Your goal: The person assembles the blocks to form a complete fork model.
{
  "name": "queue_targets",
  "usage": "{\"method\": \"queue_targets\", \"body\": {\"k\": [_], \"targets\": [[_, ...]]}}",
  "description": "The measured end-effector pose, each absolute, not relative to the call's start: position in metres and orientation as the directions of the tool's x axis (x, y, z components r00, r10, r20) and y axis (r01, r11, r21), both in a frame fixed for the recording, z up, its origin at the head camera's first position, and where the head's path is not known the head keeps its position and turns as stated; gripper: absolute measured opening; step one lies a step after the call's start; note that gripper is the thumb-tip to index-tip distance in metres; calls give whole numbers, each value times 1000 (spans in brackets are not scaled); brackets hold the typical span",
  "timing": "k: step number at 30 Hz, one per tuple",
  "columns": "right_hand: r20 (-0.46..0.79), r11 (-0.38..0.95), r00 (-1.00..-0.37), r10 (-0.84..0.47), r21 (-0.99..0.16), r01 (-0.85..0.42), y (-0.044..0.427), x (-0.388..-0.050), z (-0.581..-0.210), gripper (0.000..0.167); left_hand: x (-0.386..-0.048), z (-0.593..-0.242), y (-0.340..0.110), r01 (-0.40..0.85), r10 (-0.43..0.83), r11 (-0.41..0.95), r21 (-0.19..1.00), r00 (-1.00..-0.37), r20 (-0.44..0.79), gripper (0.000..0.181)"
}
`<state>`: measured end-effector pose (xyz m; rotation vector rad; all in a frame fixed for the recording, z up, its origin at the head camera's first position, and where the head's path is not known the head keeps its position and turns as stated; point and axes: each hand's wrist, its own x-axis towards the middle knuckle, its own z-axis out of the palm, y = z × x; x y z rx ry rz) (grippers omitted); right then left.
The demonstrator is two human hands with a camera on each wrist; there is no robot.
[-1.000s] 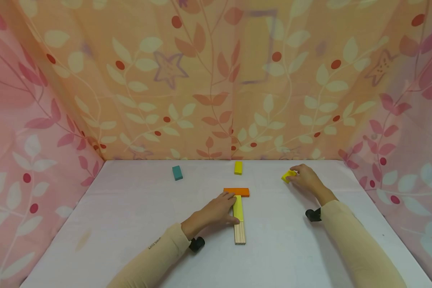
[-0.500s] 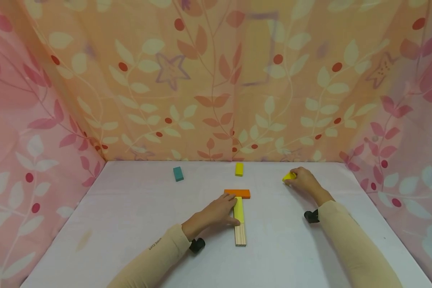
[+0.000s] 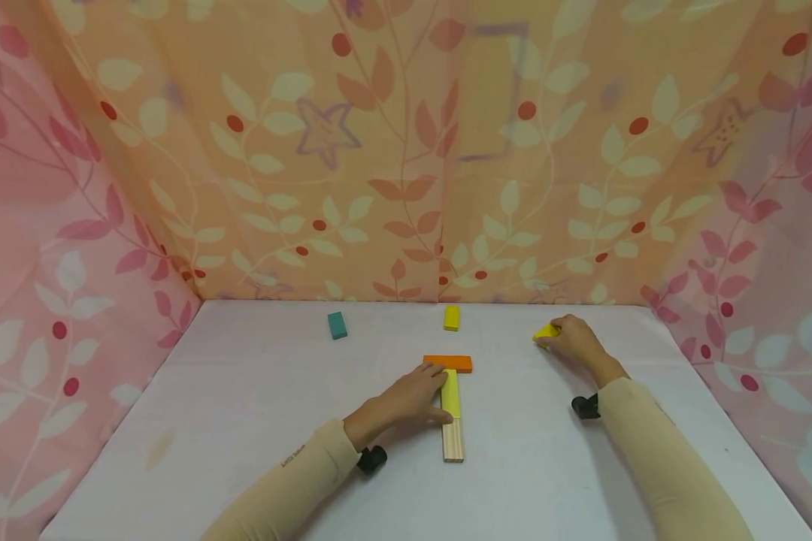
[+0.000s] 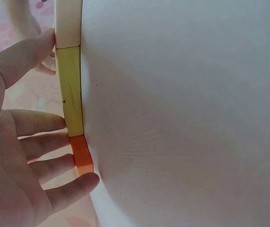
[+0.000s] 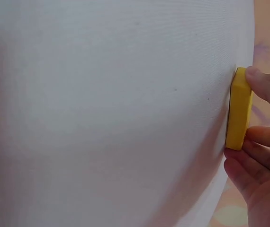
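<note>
An orange block [image 3: 456, 364] lies crosswise at the far end of a light yellow block [image 3: 450, 394], and a plain wooden block [image 3: 452, 442] continues the line nearer the camera. My left hand [image 3: 406, 398] rests along their left side; in the left wrist view its thumb touches the wooden block [image 4: 68, 23] and its spread fingers touch the yellow block [image 4: 69, 92] and orange block [image 4: 82, 153]. Farther right, my right hand [image 3: 577, 344] pinches a yellow block [image 3: 546, 331] on the table, thumb at one end and fingers at the other in the right wrist view.
A teal block [image 3: 337, 325] lies at the back left of the white table [image 3: 257, 391]. Another yellow block [image 3: 452, 318] lies at the back, beyond the orange one. Patterned cloth [image 3: 406, 150] hangs behind the table and along both sides.
My right hand's fingers have drawn closer around the yellow block, which shows less from above and has turned slightly. My left hand and the row of blocks have kept their places.
</note>
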<state>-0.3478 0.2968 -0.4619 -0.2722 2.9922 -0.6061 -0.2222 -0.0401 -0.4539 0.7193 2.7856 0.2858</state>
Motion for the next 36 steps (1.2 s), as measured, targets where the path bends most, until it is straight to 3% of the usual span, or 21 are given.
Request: {"method": "queue_targets", "body": {"k": [21,36], "targets": [[-31,889,-985,-172,-436,-142,301,-347,-465,69,-224,-460,-38,451,501,857,250,-843,-196,82],[22,871,-971,-237,-437,-223,287,-350,-458,63,-224,-456,-41,456,503,856,242,-841,-197,81]]}}
